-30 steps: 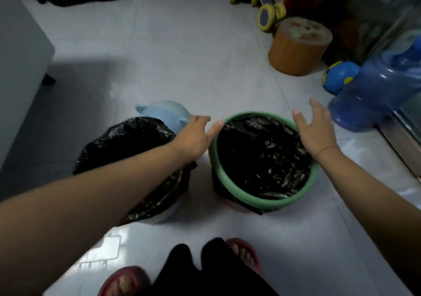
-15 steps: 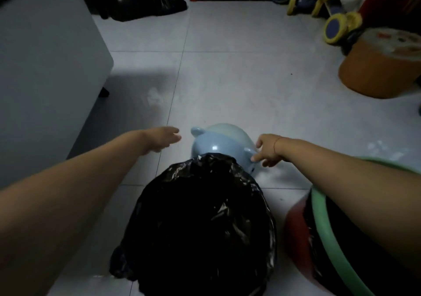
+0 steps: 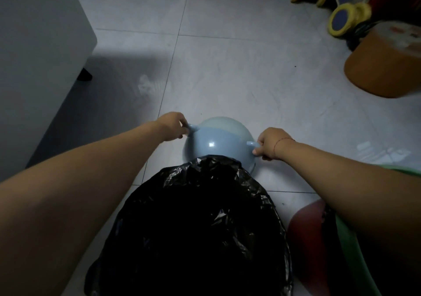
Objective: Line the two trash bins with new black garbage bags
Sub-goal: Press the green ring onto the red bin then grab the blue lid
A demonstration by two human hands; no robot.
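**Both hands on the blue lid's ears**

The left hand (image 3: 173,125) curled its fingers round one ear-shaped nub of the blue lid (image 3: 218,138), and the right hand (image 3: 271,144) gripped the other. The lid, apparently resting on the floor (image 3: 227,67), sat at twelve o'clock of the black bag (image 3: 200,227), which draped its bin completely. At that bag's three o'clock stood the green-rimmed bin (image 3: 348,250), also black-lined.

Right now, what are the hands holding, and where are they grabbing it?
The pale blue lid. The left hand grips its left ear-shaped knob, the right hand its right one.
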